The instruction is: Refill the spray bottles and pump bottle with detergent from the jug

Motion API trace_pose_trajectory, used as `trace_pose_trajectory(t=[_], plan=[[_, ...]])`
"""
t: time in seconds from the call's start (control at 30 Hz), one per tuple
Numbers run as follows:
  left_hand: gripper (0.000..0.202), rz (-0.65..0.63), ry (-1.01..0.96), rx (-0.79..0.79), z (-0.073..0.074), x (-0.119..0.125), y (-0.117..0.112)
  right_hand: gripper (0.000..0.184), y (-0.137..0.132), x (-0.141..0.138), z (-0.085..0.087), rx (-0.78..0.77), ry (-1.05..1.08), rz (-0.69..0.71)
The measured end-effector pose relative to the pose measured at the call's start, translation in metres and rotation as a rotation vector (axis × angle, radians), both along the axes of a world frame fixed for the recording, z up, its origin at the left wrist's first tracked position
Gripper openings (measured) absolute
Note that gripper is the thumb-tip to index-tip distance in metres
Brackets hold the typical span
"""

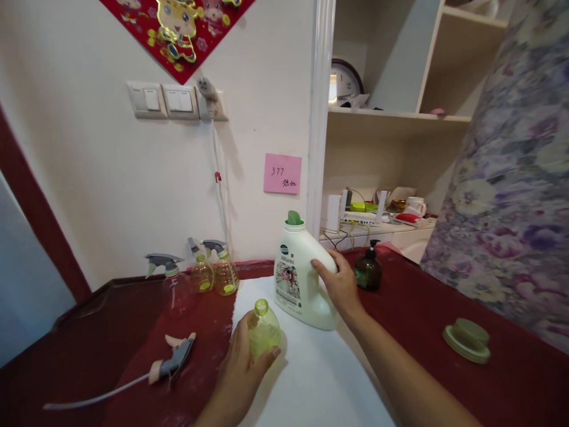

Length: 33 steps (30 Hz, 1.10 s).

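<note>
A clear yellow-green bottle (pixel 265 333) with its neck uncapped stands upright on the white sheet (pixel 306 379). My left hand (pixel 242 362) is wrapped round it from the left. Just behind stands a large pale-green detergent jug (pixel 291 284), its cap off and a green spout showing in the mouth. My right hand (pixel 340 284) grips the jug's handle, the fingertips reaching over its side. Left of my left hand lies a grey trigger spray head (pixel 175 359) with a long tube. A round green cap (pixel 467 340) rests far to the right.
Several spray bottles stand against the wall, among them a pink one (pixel 175 293) and a yellow one (pixel 226 276). A dark pump bottle (pixel 368 270) is right of the jug. Behind are shelves with a white router (pixel 360 217); a floral curtain (pixel 511 178) hangs at right.
</note>
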<state>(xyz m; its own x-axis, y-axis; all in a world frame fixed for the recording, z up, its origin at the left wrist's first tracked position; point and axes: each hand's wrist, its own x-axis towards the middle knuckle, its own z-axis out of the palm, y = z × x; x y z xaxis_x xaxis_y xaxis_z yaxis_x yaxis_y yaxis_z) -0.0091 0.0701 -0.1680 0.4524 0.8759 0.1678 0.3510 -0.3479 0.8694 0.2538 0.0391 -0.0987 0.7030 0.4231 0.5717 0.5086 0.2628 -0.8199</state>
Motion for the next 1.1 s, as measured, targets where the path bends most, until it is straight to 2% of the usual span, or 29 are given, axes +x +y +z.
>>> trace_pose_trajectory(t=[0.1, 0.17, 0.23, 0.27, 0.33, 0.4, 0.5, 0.8, 0.97, 1.03, 1.1], plan=[[0.082, 0.005, 0.018, 0.006, -0.001, 0.000, 0.003, 0.060, -0.017, -0.021, 0.005, 0.074, -0.057, -0.077], [0.085, 0.018, 0.022, 0.012, -0.003, 0.000, 0.005, 0.052, -0.028, -0.049, 0.002, 0.103, -0.096, -0.040], [0.085, 0.023, 0.017, 0.032, -0.005, 0.000, 0.008, 0.042, -0.034, -0.081, -0.007, 0.071, -0.142, 0.085], [0.084, 0.013, 0.006, 0.051, -0.007, -0.001, 0.010, 0.043, -0.035, -0.097, -0.013, 0.044, -0.161, 0.152], [0.081, -0.018, -0.033, 0.100, -0.009, -0.002, 0.013, 0.063, -0.035, -0.121, -0.026, -0.085, -0.168, 0.352], [0.079, -0.025, -0.065, 0.136, -0.011, -0.002, 0.016, 0.075, -0.033, -0.134, -0.037, -0.211, -0.123, 0.523], [0.082, 0.018, -0.067, 0.160, -0.013, -0.002, 0.017, 0.072, -0.031, -0.135, -0.044, -0.259, -0.075, 0.606], [0.081, 0.033, 0.042, 0.216, -0.008, -0.003, 0.017, 0.069, -0.031, -0.133, -0.053, -0.233, -0.084, 0.568], [0.087, -0.031, 0.173, 0.209, 0.009, -0.010, 0.009, 0.068, -0.032, -0.134, -0.058, -0.230, -0.110, 0.564], [0.096, -0.079, 0.236, 0.217, 0.020, -0.020, 0.010, 0.067, -0.032, -0.134, -0.061, -0.235, -0.114, 0.566], [0.094, -0.072, 0.278, 0.225, 0.033, -0.038, 0.015, 0.066, -0.031, -0.134, -0.064, -0.243, -0.119, 0.567]])
